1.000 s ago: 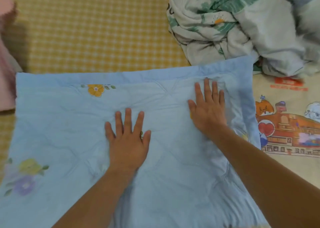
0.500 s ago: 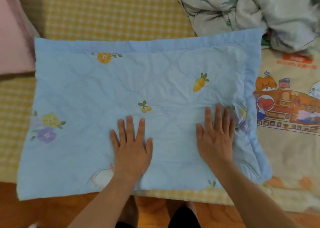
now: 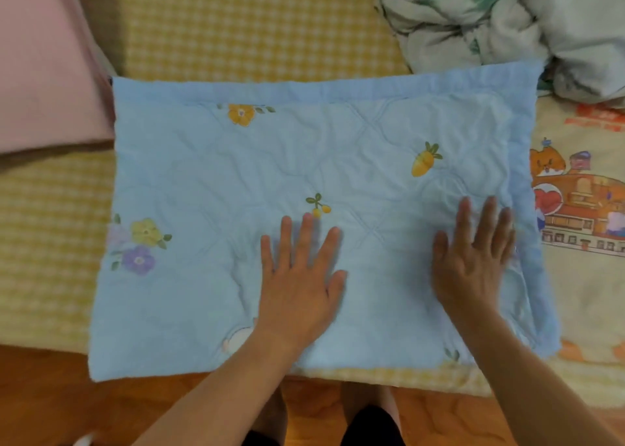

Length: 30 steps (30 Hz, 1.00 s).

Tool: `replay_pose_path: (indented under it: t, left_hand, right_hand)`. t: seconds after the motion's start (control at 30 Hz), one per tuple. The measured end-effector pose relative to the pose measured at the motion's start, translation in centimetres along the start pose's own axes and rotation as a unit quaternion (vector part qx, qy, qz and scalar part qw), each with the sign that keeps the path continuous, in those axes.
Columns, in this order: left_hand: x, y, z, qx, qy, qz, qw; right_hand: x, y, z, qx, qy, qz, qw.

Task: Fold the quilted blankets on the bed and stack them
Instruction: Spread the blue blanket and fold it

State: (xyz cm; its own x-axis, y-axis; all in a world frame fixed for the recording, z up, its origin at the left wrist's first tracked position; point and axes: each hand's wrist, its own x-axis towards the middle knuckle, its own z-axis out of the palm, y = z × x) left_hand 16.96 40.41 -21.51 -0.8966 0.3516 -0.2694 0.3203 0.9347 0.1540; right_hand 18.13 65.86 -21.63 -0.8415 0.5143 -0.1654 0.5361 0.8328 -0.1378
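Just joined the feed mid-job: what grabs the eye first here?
A folded light-blue quilted blanket fills the middle of the bed, with the left hand and right hand pressed flat on its near half. A crumpled leaf-print blanket is heaped at the far right.

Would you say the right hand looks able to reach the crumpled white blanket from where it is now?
Probably yes. The right hand lies flat on the blue blanket, holding nothing, and the white blanket sits beyond that blanket's far right corner with nothing standing between them. It would take a forward stretch.
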Motion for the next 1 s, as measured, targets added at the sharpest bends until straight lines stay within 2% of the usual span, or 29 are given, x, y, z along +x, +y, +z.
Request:
replay_pose_path:
  t: [0.07,0.13,0.23,0.3,0.37,0.43,0.53,0.57,0.63,0.67,0.73,0.8,0.9,0.93,0.97,1.0]
  left_hand:
    - [3.9,0.7,-0.2,-0.012,0.020,0.070,0.997]
    - [7.2,-1.6,1.1,-0.004,0.016,0.084,0.996]
    - [7.9,-9.3,2.6,0.040,-0.008,0.015,0.999]
    - [5.2,-14.9,1.8,0.068,-0.026,-0.049,0.996]
    - [1.2,-17.7,-0.4,0.065,-0.041,-0.125,0.989]
    - [-2.9,-16.4,-2.7,0.049,-0.030,-0.155,0.986]
    - [-6.6,-11.6,-3.7,0.018,-0.035,-0.062,0.997]
    - [-6.7,-10.9,-3.0,0.019,-0.042,-0.054,0.997]
    - [-5.6,-10.4,-1.5,0.014,-0.058,-0.092,0.994]
    - [-5.1,-10.9,-0.9,0.012,-0.067,-0.108,0.992]
    - [-5.6,-12.6,0.4,0.017,-0.090,-0.121,0.988]
    - [-7.7,-15.3,0.6,0.026,-0.116,-0.178,0.977]
    - [-11.2,-20.8,-0.4,-0.034,-0.177,-0.339,0.923]
    - [-11.8,-21.9,-1.2,-0.066,-0.195,-0.369,0.906]
    - [-11.8,-22.2,-2.1,-0.067,-0.191,-0.368,0.907]
    - [-11.3,-22.0,-3.1,-0.051,-0.152,-0.340,0.927]
  right_hand:
    - [0.0,-5.7,1.0,0.003,-0.019,-0.157,0.987]
    - [1.3,-8.9,3.3,-0.010,-0.056,-0.221,0.974]
    - [4.9,-8.0,6.0,-0.059,-0.097,-0.199,0.973]
    - [5.9,-6.9,6.8,-0.079,-0.109,-0.196,0.971]
    - [5.8,-7.5,6.7,-0.079,-0.114,-0.190,0.972]
    - [5.2,-8.6,6.6,-0.073,-0.114,-0.172,0.976]
    - [4.1,-10.2,5.5,-0.045,-0.095,-0.131,0.986]
    - [3.4,-11.3,5.1,-0.025,-0.077,-0.106,0.991]
    - [1.2,-14.3,4.5,0.037,-0.039,-0.093,0.994]
    - [-0.5,-15.8,4.5,0.059,-0.037,-0.122,0.990]
    - [-3.6,-17.1,5.6,0.042,-0.065,-0.197,0.977]
    - [-4.3,-15.7,7.1,-0.016,-0.100,-0.201,0.974]
    - [-2.1,-14.0,8.0,-0.031,-0.111,-0.187,0.976]
    - [-1.5,-14.0,7.7,-0.012,-0.109,-0.189,0.976]
    - [-1.3,-14.3,7.1,0.027,-0.103,-0.193,0.975]
    - [-1.4,-14.7,6.4,0.085,-0.097,-0.197,0.972]
